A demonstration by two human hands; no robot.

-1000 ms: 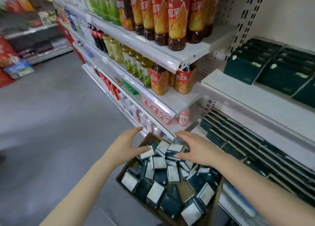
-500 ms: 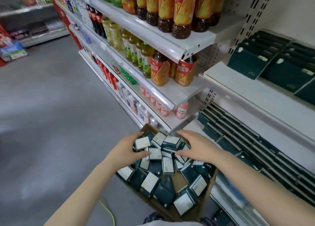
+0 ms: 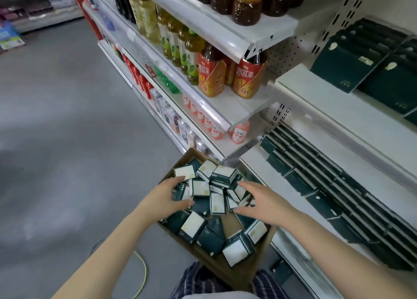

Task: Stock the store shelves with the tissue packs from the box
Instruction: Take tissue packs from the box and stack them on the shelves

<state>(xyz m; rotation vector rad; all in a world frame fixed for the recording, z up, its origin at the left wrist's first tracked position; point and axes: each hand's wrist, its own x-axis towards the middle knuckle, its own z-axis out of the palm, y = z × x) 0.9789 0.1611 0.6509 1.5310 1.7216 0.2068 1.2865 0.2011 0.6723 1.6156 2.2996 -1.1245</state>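
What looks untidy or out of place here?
The packs in the box lie jumbled at all angles, some on edge, unlike the neat rows on the shelf. A yellow cord also curls loose on the floor near the box.

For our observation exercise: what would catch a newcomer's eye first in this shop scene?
The left hand and right hand reach into a cardboard box of jumbled tissue packs, bottom centre. Above, orange-labelled tea bottles stand on a shelf; dark green packs line the shelves at right.
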